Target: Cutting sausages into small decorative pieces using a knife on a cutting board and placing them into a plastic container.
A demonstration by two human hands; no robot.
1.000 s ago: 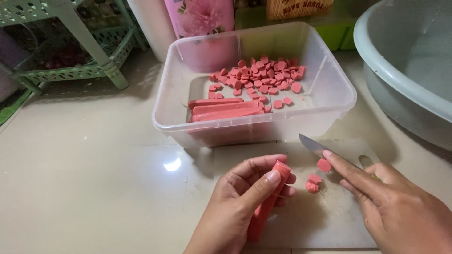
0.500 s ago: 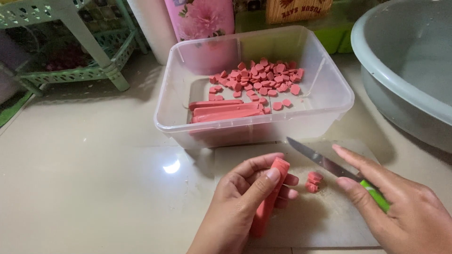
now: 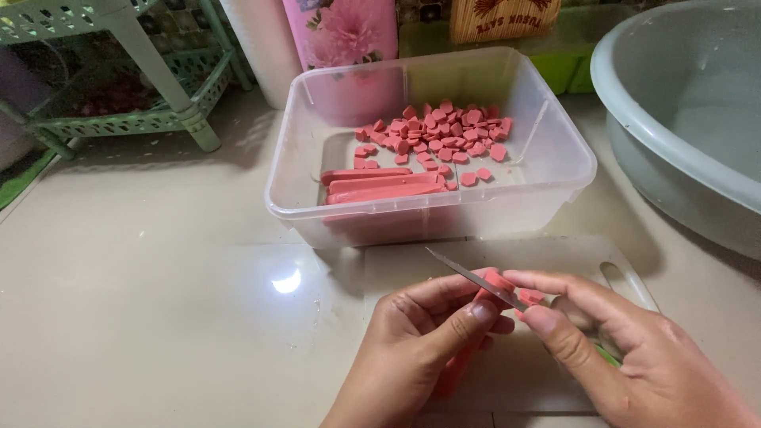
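Note:
My left hand (image 3: 416,345) pins a long pink sausage stick (image 3: 456,366) flat on a translucent cutting board (image 3: 555,261). My right hand (image 3: 634,357) grips a small knife (image 3: 469,276) with a green handle; its blade rests across the stick's far end. A few cut pink pieces (image 3: 531,296) lie on the board just right of the blade. Behind the board stands a clear plastic tub (image 3: 547,190) with several whole pink sticks (image 3: 380,184) and a heap of cut slices (image 3: 444,135).
A large grey-green basin (image 3: 682,119) fills the right side. At far left is a pale green plastic rack (image 3: 127,119). A pink flowered container (image 3: 341,32) and a white cylinder (image 3: 258,47) stand behind the tub, all on a glossy beige floor (image 3: 158,301).
My right hand has swung the knife leftward from the loose pieces onto the end of the stick. My left hand has stayed on the stick.

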